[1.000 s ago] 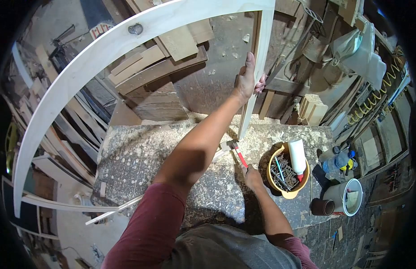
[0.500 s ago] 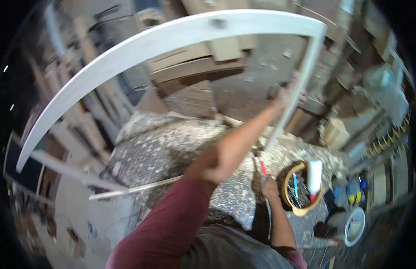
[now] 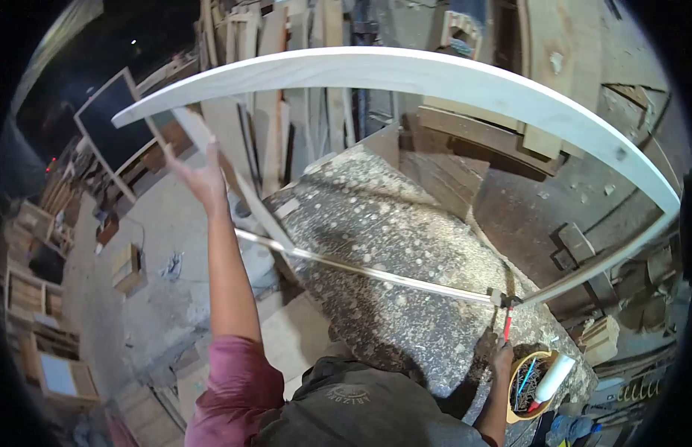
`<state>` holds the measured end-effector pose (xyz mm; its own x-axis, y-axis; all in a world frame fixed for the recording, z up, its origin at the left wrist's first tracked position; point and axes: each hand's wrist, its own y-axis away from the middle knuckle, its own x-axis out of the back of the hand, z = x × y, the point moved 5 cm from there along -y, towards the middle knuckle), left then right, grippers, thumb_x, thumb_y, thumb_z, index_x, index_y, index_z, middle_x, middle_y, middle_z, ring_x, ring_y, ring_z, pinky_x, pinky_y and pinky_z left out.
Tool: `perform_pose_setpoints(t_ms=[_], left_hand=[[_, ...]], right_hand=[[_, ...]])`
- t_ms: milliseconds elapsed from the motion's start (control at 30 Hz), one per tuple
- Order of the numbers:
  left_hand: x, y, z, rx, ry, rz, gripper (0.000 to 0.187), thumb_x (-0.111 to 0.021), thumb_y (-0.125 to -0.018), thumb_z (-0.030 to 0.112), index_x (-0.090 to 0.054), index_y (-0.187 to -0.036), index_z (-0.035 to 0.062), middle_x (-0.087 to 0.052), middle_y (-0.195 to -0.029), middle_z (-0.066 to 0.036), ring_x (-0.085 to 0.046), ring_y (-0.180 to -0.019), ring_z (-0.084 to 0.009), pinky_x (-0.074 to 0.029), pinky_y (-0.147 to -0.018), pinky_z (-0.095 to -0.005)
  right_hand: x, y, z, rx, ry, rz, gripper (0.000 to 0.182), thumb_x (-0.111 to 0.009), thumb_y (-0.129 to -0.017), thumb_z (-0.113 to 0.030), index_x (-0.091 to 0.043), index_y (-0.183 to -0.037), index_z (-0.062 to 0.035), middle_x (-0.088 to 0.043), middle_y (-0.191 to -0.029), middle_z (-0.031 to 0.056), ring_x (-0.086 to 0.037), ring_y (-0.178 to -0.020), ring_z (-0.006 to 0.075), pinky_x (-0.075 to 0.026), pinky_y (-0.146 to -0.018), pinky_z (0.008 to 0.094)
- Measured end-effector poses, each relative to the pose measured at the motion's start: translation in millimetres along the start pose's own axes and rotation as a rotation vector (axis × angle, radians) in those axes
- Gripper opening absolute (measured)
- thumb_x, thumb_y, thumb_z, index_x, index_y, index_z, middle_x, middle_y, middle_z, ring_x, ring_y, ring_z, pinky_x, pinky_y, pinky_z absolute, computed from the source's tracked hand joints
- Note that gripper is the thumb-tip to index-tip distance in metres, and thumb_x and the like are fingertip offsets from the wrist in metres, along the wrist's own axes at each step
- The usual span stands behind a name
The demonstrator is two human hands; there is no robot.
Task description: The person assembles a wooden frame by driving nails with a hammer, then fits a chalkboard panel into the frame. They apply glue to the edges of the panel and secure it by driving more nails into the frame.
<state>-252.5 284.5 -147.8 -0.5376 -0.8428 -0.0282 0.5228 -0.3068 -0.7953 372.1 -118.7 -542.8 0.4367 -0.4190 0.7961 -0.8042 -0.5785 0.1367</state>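
A pale wooden frame (image 3: 405,71) with a long curved board stands over the speckled work surface (image 3: 383,246). A thin straight strip (image 3: 383,276) joins the lower ends of its two legs. My left hand (image 3: 200,179) is raised by the left leg (image 3: 249,201), fingers spread, and it overlaps the leg in this view. Closed round the red handle of a hammer (image 3: 507,320) is my right hand (image 3: 502,354). The hammer's head is right by the corner where the strip meets the right leg (image 3: 607,264).
A yellow bowl (image 3: 516,380) of nails, with a blue pen (image 3: 526,375) and a white bottle (image 3: 554,378) in it, sits right of my right hand. Boards (image 3: 316,112) lean beyond the work surface. A wooden block (image 3: 126,268) lies on the floor at left.
My left hand has left the right leg and swung across to the left one. My view has turned left. The hammer stays in my right hand by the same corner.
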Motion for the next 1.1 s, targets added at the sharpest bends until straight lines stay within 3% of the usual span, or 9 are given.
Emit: perform_pose_setpoints(t_ms=[133, 200, 333, 600, 667, 733, 867, 1067, 1100], left_hand=[[-41, -3, -68, 0.374, 0.414, -0.594, 0.061, -0.072, -0.081, 0.035, -0.049, -0.121, -0.0049, -0.062, -0.101, -0.015, -0.063, -0.088, -0.0233, -0.051, -0.079, -0.0326], [-48, 8, -57, 0.501, 0.770, -0.638, 0.043, -0.068, -0.084, 0.031, -0.057, -0.107, -0.0039, -0.065, -0.082, -0.012, -0.065, -0.073, -0.0193, -0.053, -0.069, -0.0295], [-46, 12, -61, 0.521, 0.753, -0.818, 0.039, -0.067, -0.085, 0.030, -0.054, -0.102, -0.0020, -0.065, -0.088, -0.019, -0.066, -0.073, -0.0244, -0.055, -0.066, -0.0322], [-47, 34, -114, 0.934, 0.936, -0.911, 0.022, -0.068, -0.083, 0.014, -0.053, -0.095, 0.0029, -0.057, -0.075, -0.007, -0.057, -0.065, -0.0191, -0.050, -0.060, -0.0337], [-46, 32, -114, 0.880, 1.006, -0.903, 0.017, -0.063, -0.087, 0.012, -0.048, -0.093, 0.0087, -0.048, -0.072, -0.005, -0.049, -0.061, -0.0175, -0.045, -0.057, -0.0336], [-46, 29, -113, 0.757, 1.085, -1.002, 0.016, -0.061, -0.089, 0.013, -0.046, -0.090, 0.0088, -0.045, -0.068, -0.003, -0.045, -0.059, -0.0153, -0.041, -0.056, -0.0312], [-48, 25, -97, 0.623, 1.150, -1.083, 0.016, -0.059, -0.091, 0.015, -0.044, -0.086, 0.0085, -0.040, -0.063, -0.002, -0.042, -0.056, -0.0134, -0.037, -0.053, -0.0281], [-59, 28, -108, 0.637, 1.049, -1.050, 0.019, -0.059, -0.091, 0.019, -0.044, -0.084, 0.0083, -0.040, -0.062, -0.002, -0.042, -0.056, -0.0132, -0.037, -0.052, -0.0262], [-60, 28, -112, 0.673, 1.037, -0.997, 0.019, -0.059, -0.091, 0.019, -0.044, -0.084, 0.0087, -0.040, -0.062, -0.001, -0.042, -0.056, -0.0132, -0.038, -0.053, -0.0261]], right_hand=[[9, 7, -15, 0.058, 0.015, 0.034, 0.054, -0.040, -0.097, -0.045, -0.058, -0.094, 0.0058, -0.061, -0.078, 0.0273, -0.060, -0.073, 0.0397, -0.045, -0.067, 0.0451], [15, 17, -31, 0.003, -0.008, 0.021, 0.056, -0.040, -0.096, -0.047, -0.058, -0.094, 0.0058, -0.061, -0.080, 0.0263, -0.060, -0.074, 0.0376, -0.045, -0.067, 0.0436], [0, -3, 0, 0.009, 0.084, 0.055, 0.058, -0.040, -0.096, -0.050, -0.058, -0.095, 0.0056, -0.063, -0.081, 0.0240, -0.061, -0.076, 0.0349, -0.046, -0.068, 0.0422], [-34, 71, -11, 0.067, 0.148, 0.384, 0.050, -0.050, -0.091, -0.047, -0.060, -0.098, 0.0007, -0.060, -0.081, 0.0300, -0.059, -0.080, 0.0467, -0.046, -0.067, 0.0466], [-12, 134, -107, 0.065, 0.130, 0.339, 0.047, -0.052, -0.089, -0.048, -0.059, -0.095, -0.0010, -0.060, -0.074, 0.0272, -0.060, -0.076, 0.0456, -0.045, -0.064, 0.0482], [-33, 161, -95, -0.114, 0.181, 0.188, 0.042, -0.057, -0.086, -0.048, -0.059, -0.093, -0.0064, -0.061, -0.074, 0.0225, -0.060, -0.071, 0.0406, -0.045, -0.061, 0.0465], [-55, 205, -105, -0.029, 0.229, 0.075, 0.047, -0.066, -0.079, -0.050, -0.061, -0.101, -0.0088, -0.064, -0.083, 0.0175, -0.062, -0.079, 0.0380, -0.048, -0.068, 0.0449], [-44, 144, -105, 0.220, 0.140, 0.162, 0.040, -0.065, -0.082, -0.043, -0.065, -0.087, -0.0027, -0.064, -0.087, 0.0185, -0.062, -0.080, 0.0351, -0.048, -0.070, 0.0417], [-42, 112, -90, 0.100, 0.013, 0.173, 0.040, -0.065, -0.082, -0.041, -0.064, -0.085, -0.0013, -0.063, -0.083, 0.0186, -0.062, -0.074, 0.0332, -0.047, -0.066, 0.0403]])
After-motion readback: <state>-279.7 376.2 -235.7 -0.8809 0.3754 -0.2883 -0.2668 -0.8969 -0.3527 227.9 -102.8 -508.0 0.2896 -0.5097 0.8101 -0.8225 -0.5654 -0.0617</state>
